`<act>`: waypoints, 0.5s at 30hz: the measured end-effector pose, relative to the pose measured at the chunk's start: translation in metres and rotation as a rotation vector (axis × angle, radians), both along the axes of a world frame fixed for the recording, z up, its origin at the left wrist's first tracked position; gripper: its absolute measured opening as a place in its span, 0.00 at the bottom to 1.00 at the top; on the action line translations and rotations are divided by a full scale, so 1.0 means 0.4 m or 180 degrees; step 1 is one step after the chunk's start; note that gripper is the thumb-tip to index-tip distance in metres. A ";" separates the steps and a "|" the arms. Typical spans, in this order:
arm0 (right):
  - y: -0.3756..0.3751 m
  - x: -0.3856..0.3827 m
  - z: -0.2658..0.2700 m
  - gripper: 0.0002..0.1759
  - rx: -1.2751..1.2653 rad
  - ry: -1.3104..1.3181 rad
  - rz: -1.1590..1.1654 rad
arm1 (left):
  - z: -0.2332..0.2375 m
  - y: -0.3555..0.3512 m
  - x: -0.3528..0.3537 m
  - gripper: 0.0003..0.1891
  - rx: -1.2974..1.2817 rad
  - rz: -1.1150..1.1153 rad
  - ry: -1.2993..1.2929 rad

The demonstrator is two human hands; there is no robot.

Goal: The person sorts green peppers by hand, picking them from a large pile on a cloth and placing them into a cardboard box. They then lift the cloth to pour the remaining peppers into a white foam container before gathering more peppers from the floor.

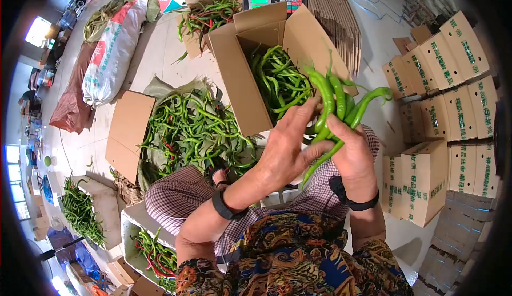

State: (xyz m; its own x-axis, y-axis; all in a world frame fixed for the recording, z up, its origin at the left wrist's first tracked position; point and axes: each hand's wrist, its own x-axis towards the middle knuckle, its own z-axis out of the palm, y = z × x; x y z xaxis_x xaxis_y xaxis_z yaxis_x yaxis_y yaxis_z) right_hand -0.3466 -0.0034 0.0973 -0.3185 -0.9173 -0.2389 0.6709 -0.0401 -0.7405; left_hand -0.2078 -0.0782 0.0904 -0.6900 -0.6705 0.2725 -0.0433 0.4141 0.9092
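head view: both hands point(320, 149) raised together before the lap, fingers point(341, 128) curled around green peppers point(333, 104)

Green "精品线椒" marks the stacked cartons point(440, 62) (lettering on the white sack point(118, 50) is too small).

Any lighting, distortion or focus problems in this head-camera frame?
Head view: strong fisheye bowing, black rounded corners, stacked cartons leaning at right; upper-left window blown out; soft shadow on the floor at lower right; raised tips of the held peppers look slightly blurred.
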 end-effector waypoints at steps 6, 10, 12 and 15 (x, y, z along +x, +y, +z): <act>0.017 -0.017 0.000 0.19 -0.0213 0.0531 0.0364 | -0.031 -0.040 0.018 0.20 0.2736 -0.0309 0.1065; 0.015 0.024 0.038 0.16 0.0420 0.1847 0.0296 | -0.066 -0.025 0.010 0.24 0.3165 -0.0221 0.1417; 0.020 0.017 -0.007 0.17 0.0463 0.3607 0.0324 | -0.046 0.006 0.002 0.28 0.2548 -0.0269 0.1066; 0.015 0.021 -0.007 0.16 -0.0009 0.4729 0.0277 | -0.050 0.015 0.001 0.27 0.2510 -0.0112 0.0872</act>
